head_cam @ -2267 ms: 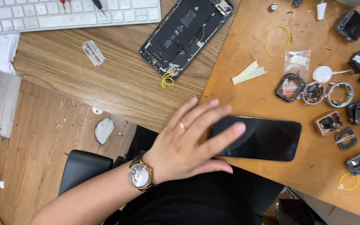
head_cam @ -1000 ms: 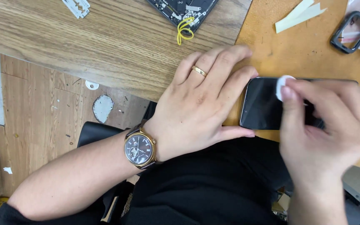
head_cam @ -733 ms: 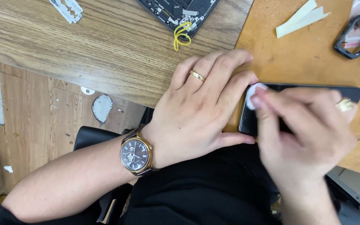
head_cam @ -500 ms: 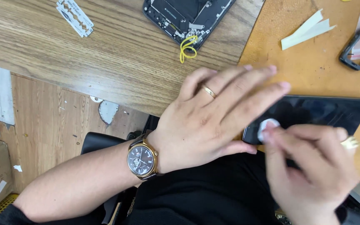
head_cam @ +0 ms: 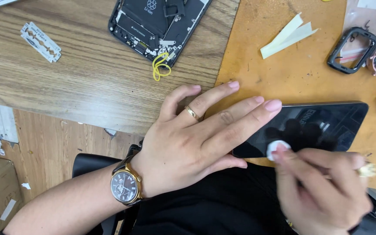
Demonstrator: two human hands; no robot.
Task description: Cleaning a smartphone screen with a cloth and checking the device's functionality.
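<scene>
A black phone screen (head_cam: 323,124) lies flat on the orange mat (head_cam: 283,69) at the table's near edge. My left hand (head_cam: 196,139), with a ring and a wristwatch, lies spread over the screen's left end and presses it down. My right hand (head_cam: 323,187), blurred, pinches a small white pad (head_cam: 277,148) against the glass near the lower left of the screen.
An opened phone body (head_cam: 157,19) with a yellow cable loop (head_cam: 159,69) lies at the back on the wooden table (head_cam: 88,82). A razor blade (head_cam: 41,41) is far left. White strips (head_cam: 288,35), a black watch case (head_cam: 352,50) and other small parts lie at the back right.
My right hand came in with the white pad and rubbed it over the screen's left part, moving from upper left down toward the near edge. My left hand stays pressed on the screen.
</scene>
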